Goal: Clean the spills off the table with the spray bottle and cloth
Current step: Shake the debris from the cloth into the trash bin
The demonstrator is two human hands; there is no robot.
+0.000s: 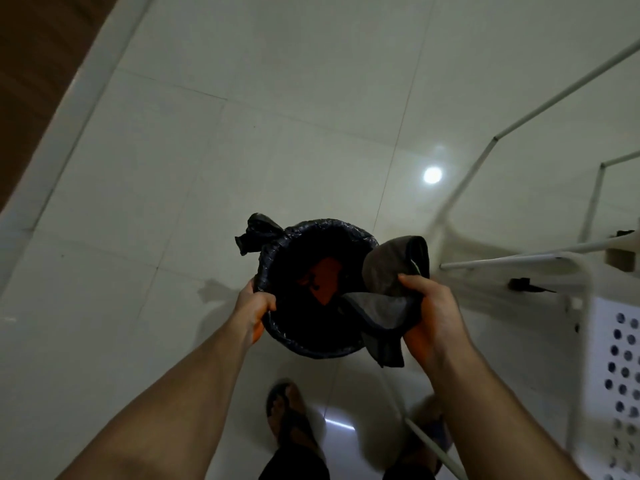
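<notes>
1. Head view, looking straight down: your left hand point(254, 304) grips the rim of a small round bin point(311, 292) at its 9 o'clock side, fingers curled over the edge and clamped on it.
2. The bin is lined with a black bag point(304, 344); the bag's knotted tail point(254, 233) sticks out at the rim's 11 o'clock.
3. Inside the bin something orange point(323, 280) shows near the bottom; the rest is too dark to tell.
4. Your right hand point(429, 313) is closed on a grey cloth point(388, 268), bunched, at the bin's 3 o'clock rim.
5. Part of the cloth rises above the hand toward 12 o'clock, another flap spreads over the bin mouth, and a dark-edged corner hangs down past the rim at 5 o'clock.
6. Cloth location: in your right hand, over the bin's right edge, touching or just over the rim; can't tell which.
7. Spray bottle: no sign of it in this view.
8. Under everything is a pale glossy tiled floor point(207, 150), with a bright lamp reflection point(432, 175) at 1 o'clock from the bin.
9. White thin-legged frame point(464, 188) stands at 2 to 3 o'clock, blurred; can't tell what it is.
10. White perforated panel point(620, 375) at frame's 4 o'clock edge.
11. Your feet in dark sandals at 6 o'clock: left foot point(287, 414) clear, right foot point(429, 431) blurred behind a white bar.
12. Dark brown surface point(34, 64) with a white border fills the 10 o'clock corner.
</notes>
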